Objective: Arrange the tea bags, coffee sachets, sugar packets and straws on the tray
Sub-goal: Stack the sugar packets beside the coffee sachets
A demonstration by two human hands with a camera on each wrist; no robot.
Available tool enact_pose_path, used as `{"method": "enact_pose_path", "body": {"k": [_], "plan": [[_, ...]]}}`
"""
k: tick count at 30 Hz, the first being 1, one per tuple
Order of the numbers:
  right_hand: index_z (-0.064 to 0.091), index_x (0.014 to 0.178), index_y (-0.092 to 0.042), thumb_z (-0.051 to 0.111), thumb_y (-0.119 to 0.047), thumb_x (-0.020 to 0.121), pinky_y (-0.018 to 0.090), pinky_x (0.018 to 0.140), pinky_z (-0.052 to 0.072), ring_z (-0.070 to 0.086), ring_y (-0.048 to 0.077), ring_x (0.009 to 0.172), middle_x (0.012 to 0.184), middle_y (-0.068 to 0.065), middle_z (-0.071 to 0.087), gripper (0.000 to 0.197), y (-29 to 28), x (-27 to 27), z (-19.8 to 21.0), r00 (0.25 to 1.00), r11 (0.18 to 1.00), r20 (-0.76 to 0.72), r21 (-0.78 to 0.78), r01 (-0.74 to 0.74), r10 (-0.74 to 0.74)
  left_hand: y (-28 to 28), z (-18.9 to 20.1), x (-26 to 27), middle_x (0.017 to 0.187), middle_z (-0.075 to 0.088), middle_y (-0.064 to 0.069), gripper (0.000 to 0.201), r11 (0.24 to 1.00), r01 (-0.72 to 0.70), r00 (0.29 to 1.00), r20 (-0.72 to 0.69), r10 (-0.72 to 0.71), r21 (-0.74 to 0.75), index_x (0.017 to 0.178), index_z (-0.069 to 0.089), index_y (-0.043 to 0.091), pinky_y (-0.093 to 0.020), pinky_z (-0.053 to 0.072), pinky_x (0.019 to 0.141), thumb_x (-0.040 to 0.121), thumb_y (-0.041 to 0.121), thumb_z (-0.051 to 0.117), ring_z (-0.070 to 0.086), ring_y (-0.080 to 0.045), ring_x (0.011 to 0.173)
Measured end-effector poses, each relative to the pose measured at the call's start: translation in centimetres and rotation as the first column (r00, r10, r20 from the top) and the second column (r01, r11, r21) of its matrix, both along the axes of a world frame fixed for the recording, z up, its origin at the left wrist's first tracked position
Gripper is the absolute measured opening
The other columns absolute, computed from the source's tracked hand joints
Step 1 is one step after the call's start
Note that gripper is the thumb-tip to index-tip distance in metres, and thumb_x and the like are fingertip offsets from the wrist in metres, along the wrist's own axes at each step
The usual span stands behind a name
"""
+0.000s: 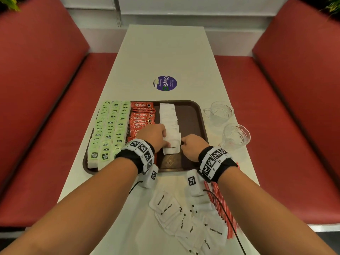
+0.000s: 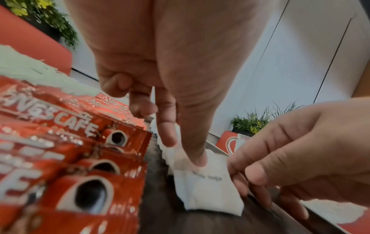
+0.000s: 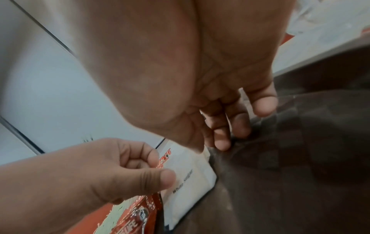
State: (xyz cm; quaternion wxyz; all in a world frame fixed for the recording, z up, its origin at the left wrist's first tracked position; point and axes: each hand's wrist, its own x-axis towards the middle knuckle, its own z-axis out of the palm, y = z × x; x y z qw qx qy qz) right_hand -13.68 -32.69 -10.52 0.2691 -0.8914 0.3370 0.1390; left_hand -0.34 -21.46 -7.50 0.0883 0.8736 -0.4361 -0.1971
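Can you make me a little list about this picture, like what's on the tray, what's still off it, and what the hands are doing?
tray: brown, on the white table
tea bags: green, rows on the tray's left side
coffee sachets: red, a column beside the tea
sugar packets: white, an overlapping column right of the coffee
nearest packet: left hand touches it; right hand at its right edge
loose sugar: on the table
straws: red, on the table
glass cups: two, right of the tray
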Motion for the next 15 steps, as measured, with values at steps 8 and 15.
{"method": "enact_pose_path", "body": {"k": [8, 15], "plan": [[0.067, 0.113, -0.011, 0.054, -0.024, 0.095, 0.036, 0.087, 0.054, 0.065, 0.026, 0.096, 0.105, 0.008, 0.069, 0.025, -0.3, 1.1, -0.4, 1.000, 1.000, -0.001, -0.004, -0.004, 0.004, 1.2, -0.3, -0.5, 0.094, 0.058, 0.007, 0.052, 0.980, 0.080, 0.970, 0.214, -0.118, 0.181, 0.089, 0.053, 0.031, -0.039, 0.050, 0.081, 0.063, 0.067, 0.079, 0.052, -0.019, 0.092], [0.067, 0.107, -0.009, 0.058, -0.027, 0.095, 0.034, 0.083, 0.053, 0.065, 0.027, 0.094, 0.102, 0.008, 0.068, 0.023, -0.4, 2.6, -0.5, 1.000, 0.997, -0.020, -0.076, -0.004, 0.003, 0.1, -0.3, -0.3, 0.098, 0.062, 0.007, 0.038, 0.975, 0.094, 0.969, 0.207, -0.137, 0.201, 0.089, 0.066, 0.031, -0.040, 0.049, 0.087, 0.071, 0.062, 0.076, 0.055, -0.020, 0.099]]}}
